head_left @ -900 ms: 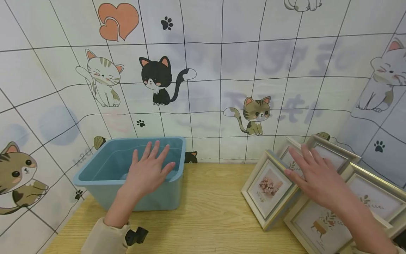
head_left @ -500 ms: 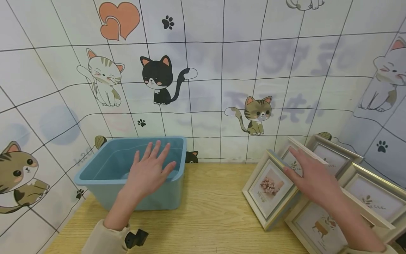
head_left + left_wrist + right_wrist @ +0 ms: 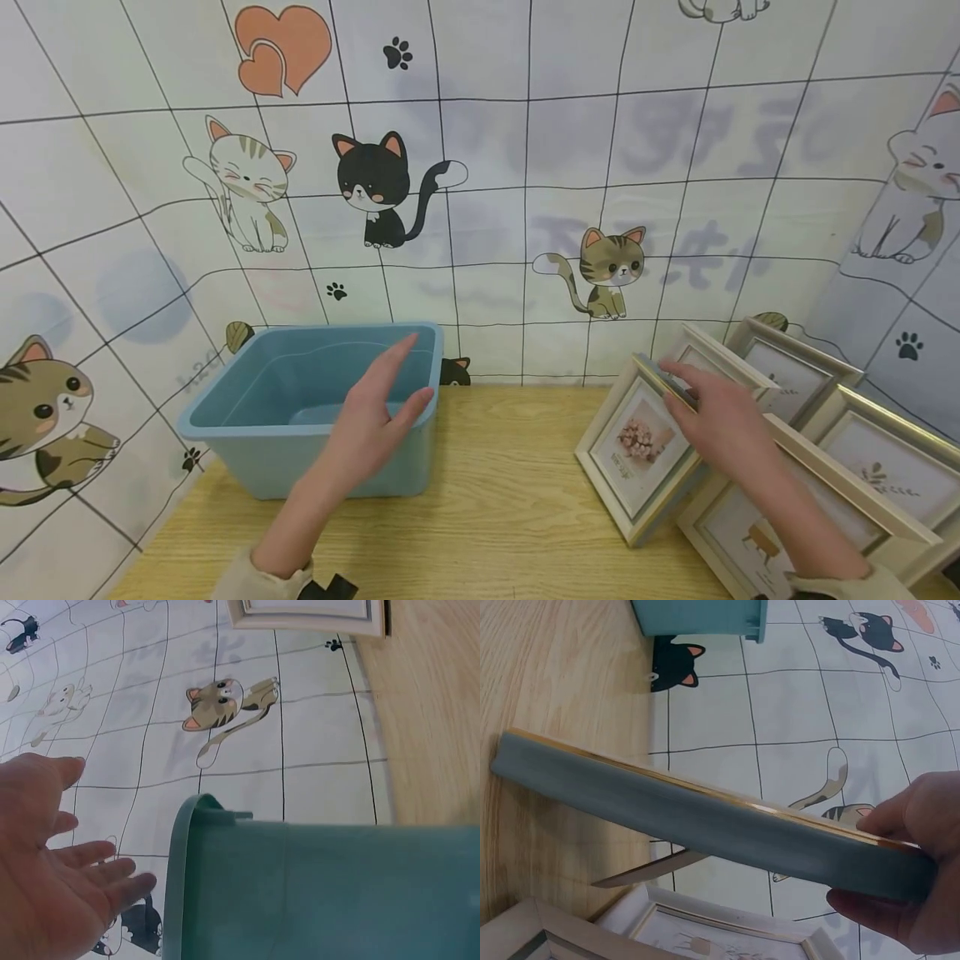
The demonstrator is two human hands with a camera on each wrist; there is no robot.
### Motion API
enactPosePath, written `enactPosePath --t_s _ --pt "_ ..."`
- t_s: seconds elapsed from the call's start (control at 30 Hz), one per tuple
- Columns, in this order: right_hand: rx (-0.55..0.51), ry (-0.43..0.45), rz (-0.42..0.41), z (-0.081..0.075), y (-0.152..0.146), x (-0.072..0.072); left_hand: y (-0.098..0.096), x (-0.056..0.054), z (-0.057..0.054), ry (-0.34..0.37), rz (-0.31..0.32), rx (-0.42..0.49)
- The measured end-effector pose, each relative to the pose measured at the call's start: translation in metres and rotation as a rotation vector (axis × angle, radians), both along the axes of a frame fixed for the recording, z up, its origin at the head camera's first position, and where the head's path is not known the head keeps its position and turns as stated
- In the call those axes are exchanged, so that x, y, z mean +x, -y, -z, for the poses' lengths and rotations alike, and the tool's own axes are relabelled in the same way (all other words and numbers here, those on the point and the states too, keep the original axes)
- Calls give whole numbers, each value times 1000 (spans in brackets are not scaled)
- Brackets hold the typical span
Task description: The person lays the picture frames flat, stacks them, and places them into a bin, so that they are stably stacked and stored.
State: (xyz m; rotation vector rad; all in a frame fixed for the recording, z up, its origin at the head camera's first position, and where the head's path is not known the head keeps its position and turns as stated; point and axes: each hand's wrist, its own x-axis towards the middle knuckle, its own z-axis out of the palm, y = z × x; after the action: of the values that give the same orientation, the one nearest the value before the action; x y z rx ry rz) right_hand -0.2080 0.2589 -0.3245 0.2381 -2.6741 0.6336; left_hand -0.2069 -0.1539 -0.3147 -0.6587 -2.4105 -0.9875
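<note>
My right hand [image 3: 723,425] grips the top corner of a picture frame [image 3: 637,442] with a pink flower print and a gold edge. In the right wrist view, the thumb and fingers lie on opposite sides of the frame's blue-grey side edge [image 3: 705,821]. The frame leans, its lower end down at the wooden table. To the left, my left hand [image 3: 371,421] hovers over the front right part of a blue plastic bin [image 3: 262,462], holding nothing. The left wrist view shows its fingers spread loosely beside the bin wall [image 3: 337,892].
Several other pale picture frames lean together at the right: one with a chair print [image 3: 757,542], one with a leaf print [image 3: 885,467] and one at the back [image 3: 787,367]. A wall cloth with printed cats [image 3: 487,208] stands behind the wooden table [image 3: 510,500].
My right hand has drawn down and closed on the flower-print frame's top corner. The left hand has turned, from fingers spread flat to an edge-on pose, shifting slightly right.
</note>
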Motion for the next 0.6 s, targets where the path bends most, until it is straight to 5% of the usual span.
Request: enactPosePath --t_s 0.43,0.6 --pt "9 -27 57 5 10 4 -19 8 20 7 319 194" --pt "-16 -78 31 6 10 7 -25 7 28 36 374 247"
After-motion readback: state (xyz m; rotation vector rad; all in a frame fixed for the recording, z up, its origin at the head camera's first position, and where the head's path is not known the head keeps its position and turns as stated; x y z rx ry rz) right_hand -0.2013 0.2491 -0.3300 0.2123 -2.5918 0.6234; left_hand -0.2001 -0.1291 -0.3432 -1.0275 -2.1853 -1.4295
